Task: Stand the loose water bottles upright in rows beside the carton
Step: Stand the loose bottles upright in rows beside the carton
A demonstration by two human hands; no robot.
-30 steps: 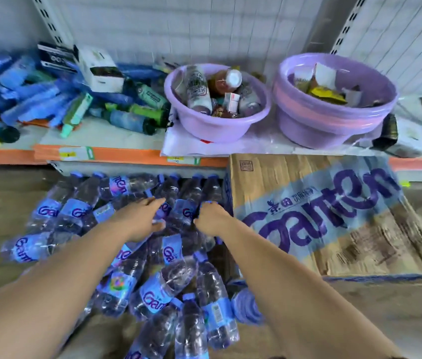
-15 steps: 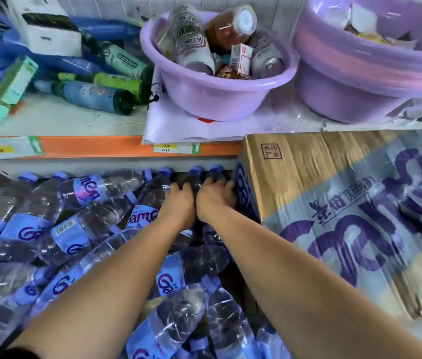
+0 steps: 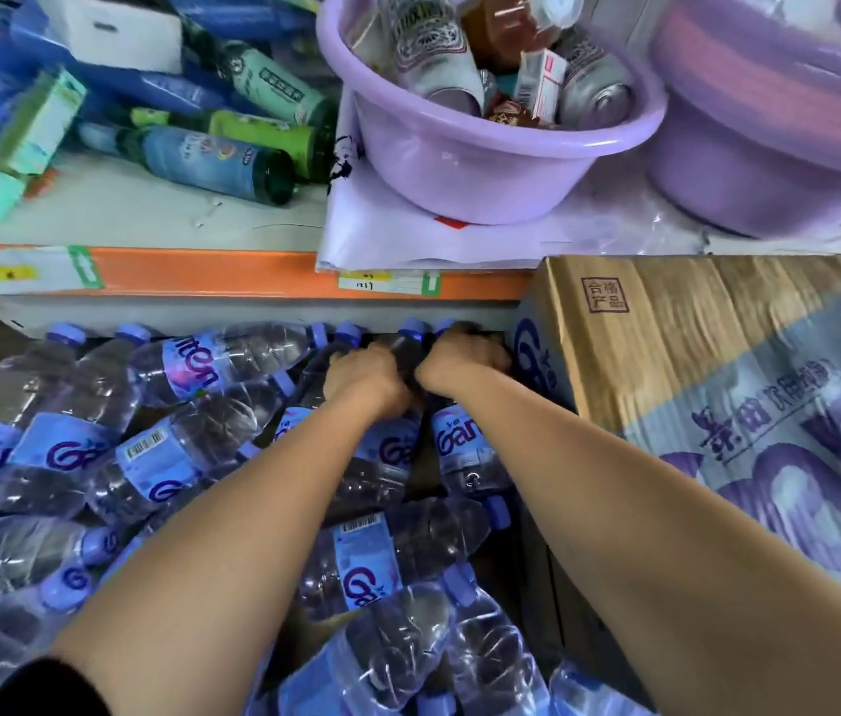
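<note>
Under the orange shelf edge (image 3: 201, 276), my left hand (image 3: 364, 374) curls over the shoulder of the left bottle (image 3: 390, 449). My right hand (image 3: 462, 361) grips the right bottle (image 3: 460, 441), which stands just beside the carton (image 3: 692, 354). The loose bottles (image 3: 175, 457) lie left of both hands and nearer me, long axes flat, so my left hand is closer. They are thin, clear, crinkled plastic with glossy blue labels and blue caps; the carton is taped brown cardboard.

A shop: a shelf (image 3: 160, 214) with an orange edge carrying price labels (image 3: 390, 282), stock heaped on it, and a branded water carton (image 3: 718, 364) beside many identical bottles (image 3: 175, 457).
</note>
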